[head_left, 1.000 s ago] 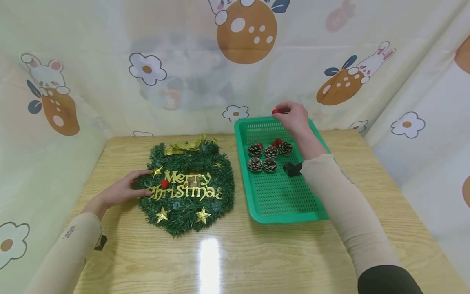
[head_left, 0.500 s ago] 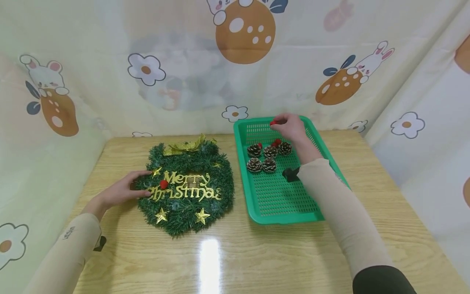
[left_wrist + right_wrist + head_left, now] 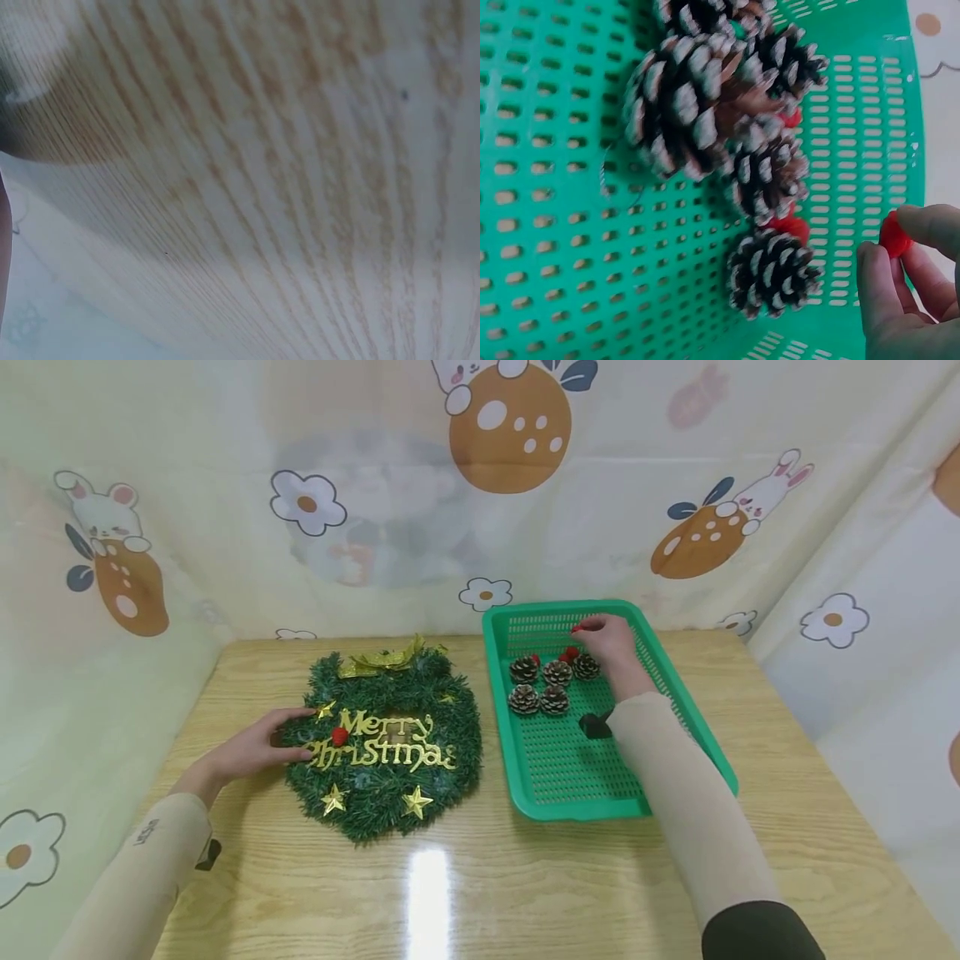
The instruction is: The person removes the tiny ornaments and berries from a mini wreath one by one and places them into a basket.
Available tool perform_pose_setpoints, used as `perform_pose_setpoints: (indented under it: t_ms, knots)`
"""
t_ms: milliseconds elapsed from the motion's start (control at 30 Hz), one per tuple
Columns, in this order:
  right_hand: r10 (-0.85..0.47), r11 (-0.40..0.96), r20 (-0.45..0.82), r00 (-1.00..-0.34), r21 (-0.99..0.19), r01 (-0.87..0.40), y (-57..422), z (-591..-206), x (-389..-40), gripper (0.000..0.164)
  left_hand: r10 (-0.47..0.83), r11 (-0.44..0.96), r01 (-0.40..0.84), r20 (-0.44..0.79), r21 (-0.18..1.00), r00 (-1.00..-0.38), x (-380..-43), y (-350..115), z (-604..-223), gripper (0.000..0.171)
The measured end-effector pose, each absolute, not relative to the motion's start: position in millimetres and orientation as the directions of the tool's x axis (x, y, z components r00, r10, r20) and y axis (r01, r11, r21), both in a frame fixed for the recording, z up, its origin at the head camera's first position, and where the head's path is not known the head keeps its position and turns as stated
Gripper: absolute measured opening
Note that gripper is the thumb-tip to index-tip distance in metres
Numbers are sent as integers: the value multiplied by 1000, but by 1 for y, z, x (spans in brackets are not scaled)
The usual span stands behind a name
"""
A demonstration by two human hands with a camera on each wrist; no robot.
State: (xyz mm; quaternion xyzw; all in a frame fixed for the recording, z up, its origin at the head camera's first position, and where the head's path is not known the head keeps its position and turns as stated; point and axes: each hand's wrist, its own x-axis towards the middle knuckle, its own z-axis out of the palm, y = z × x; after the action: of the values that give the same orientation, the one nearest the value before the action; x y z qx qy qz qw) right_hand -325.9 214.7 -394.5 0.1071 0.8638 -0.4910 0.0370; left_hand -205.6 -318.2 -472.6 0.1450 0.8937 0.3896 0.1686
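My right hand (image 3: 611,643) pinches a small red ball (image 3: 895,236) between thumb and fingertips, low over the back of a green plastic basket (image 3: 581,812). In the right wrist view the ball hangs beside the slotted back wall. Several frosted pine cones (image 3: 772,274) lie in the basket, with other red balls (image 3: 791,226) tucked behind them. My left hand (image 3: 255,747) rests at the left edge of a green wreath (image 3: 382,785), thumb and fingers spread. The wreath carries gold "Merry Christmas" lettering (image 3: 408,753), gold stars (image 3: 416,802) and a red ball (image 3: 340,736).
The wreath and basket stand side by side on a wood-grain table (image 3: 337,893). A patterned curtain (image 3: 390,552) hangs right behind them. A gold ribbon bow (image 3: 382,660) tops the wreath. The left wrist view holds mostly blurred table grain.
My right hand has come down with its red ball, from above the basket's back rim to inside the basket, near the pine cones. The left hand and wreath hold their places.
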Motion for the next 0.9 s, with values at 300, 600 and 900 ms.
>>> perform_pose_setpoints:
  t_ms: [300, 600, 900]
  knots:
    - [163, 487, -145, -976, -848, 207, 228, -410, -327, 39, 396, 646, 129, -186, 753, -899, -206, -318, -473, 77]
    - [145, 614, -104, -984, -770, 172, 234, -417, -328, 36, 396, 642, 127, -185, 756, -900, -206, -317, -473, 77]
    - [123, 682, -74, -990, -718, 138, 239, -425, -329, 38, 398, 643, 135, -177, 754, -900, -207, -319, -475, 77]
